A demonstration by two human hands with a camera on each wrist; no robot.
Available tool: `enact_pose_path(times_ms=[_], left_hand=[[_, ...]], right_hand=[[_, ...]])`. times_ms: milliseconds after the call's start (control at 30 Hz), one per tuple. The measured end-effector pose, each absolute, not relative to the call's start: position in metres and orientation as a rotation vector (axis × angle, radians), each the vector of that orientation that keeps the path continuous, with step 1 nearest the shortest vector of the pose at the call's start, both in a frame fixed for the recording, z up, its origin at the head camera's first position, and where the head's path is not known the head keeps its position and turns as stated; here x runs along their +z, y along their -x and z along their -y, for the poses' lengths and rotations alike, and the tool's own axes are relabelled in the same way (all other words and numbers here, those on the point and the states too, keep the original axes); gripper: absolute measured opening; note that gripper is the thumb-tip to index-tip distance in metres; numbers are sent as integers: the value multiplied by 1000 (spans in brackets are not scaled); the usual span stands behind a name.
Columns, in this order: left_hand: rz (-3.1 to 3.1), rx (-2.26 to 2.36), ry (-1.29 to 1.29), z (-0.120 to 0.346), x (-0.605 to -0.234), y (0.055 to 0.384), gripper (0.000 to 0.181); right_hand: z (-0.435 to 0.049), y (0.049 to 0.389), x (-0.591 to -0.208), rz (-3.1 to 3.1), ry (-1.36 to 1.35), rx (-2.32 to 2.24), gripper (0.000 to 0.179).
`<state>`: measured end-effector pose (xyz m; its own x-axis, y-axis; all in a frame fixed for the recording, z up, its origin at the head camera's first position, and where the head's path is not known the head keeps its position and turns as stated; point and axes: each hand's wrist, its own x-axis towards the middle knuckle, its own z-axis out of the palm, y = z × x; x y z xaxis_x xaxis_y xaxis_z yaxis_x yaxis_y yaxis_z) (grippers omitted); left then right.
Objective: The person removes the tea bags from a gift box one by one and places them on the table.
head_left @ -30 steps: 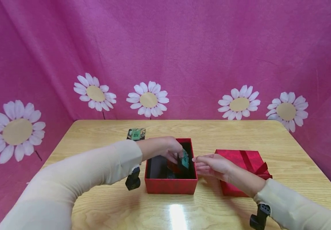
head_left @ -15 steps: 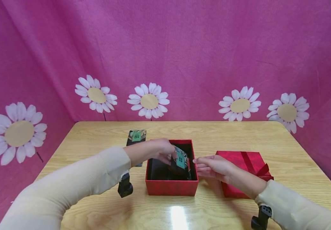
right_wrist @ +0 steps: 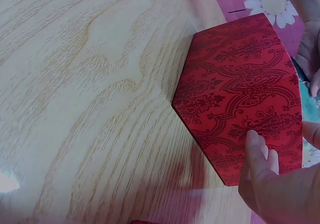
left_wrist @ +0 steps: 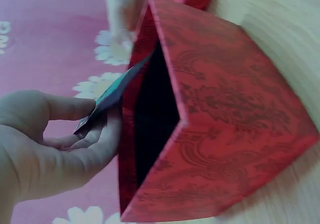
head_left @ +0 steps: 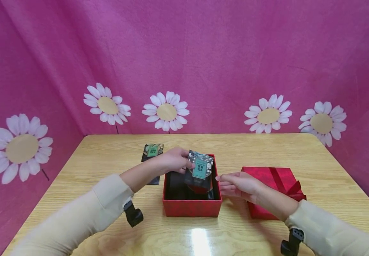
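Note:
My left hand (head_left: pixel 174 160) pinches a flat black tea packet (head_left: pixel 200 169) with a teal label and white flower print, thumb on one face and fingers behind. The packet is tilted over the open red box (head_left: pixel 190 208), its lower end still inside the rim. In the left wrist view, the packet (left_wrist: pixel 112 92) appears nearly edge-on beside the dark box opening. My right hand (head_left: pixel 240 183) touches the box's right wall; in the right wrist view its fairly straight fingers (right_wrist: pixel 257 154) lie against the patterned outside, thumb at the rim. The box's inside is dark and partly hidden.
Another black packet with a green label (head_left: pixel 152 151) lies on the wooden table (head_left: pixel 117 149) behind my left forearm, partly covered. A red lid with a ribbon bow (head_left: pixel 267 176) sits to the right, partly under my right forearm. A pink flowered curtain (head_left: pixel 216 71) hangs behind.
My left hand has come up and left out of the box, raising the packet so its labelled face shows. The right hand stays against the box wall.

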<state>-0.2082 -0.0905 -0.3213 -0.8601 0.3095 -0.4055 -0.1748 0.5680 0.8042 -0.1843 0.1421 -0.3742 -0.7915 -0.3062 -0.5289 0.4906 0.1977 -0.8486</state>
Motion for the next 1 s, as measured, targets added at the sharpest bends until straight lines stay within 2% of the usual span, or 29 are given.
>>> enact_pose_path(times_ms=[367, 533, 633, 767, 1000], left_hand=[[-2619, 1178, -327, 105, -320, 197, 48], [-2677, 1258, -379, 113, -327, 192, 32], [-2667, 1344, -316, 122, -332, 189, 38], [-2632, 1459, -160, 134, -336, 184, 55], [-2562, 1650, -1, 153, -343, 182, 43]], right_hand=[[-144, 184, -375, -1862, -163, -1662, 61], [-145, 183, -376, -1854, -145, -1677, 60], [-144, 183, -377, -1862, -145, -1673, 59], [-143, 184, -378, -1876, -147, -1665, 60], [-145, 184, -380, -1878, -123, -1669, 62]])
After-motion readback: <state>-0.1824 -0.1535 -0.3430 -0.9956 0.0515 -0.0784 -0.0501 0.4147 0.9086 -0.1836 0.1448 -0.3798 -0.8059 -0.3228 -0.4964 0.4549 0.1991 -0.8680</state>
